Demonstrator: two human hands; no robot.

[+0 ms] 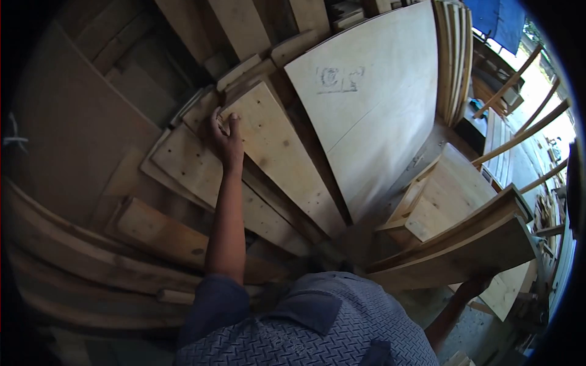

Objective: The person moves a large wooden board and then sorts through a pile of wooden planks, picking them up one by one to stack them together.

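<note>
My left hand point(228, 139) reaches up to a pale knotty wooden board point(284, 143) that leans with others. The thumb lies near its upper left corner and the fingers curl behind the edge. Left of it, more pale boards with small dark holes point(189, 160) overlap one another. Low on the right, my right hand point(475, 287) grips the underside of a long wooden plank point(458, 253), held tilted beside my body. A second plank point(452, 227) runs along its upper side. Most of the right hand's fingers are in shadow behind the wood.
A large plywood sheet with pencil marks point(381, 97) leans right of the boards. Further right stand upright panels point(453, 61) and a low wooden piece point(448, 189) on the floor. Curved timbers point(79, 256) lie at left. Thin poles point(522, 134) slant across the bright opening.
</note>
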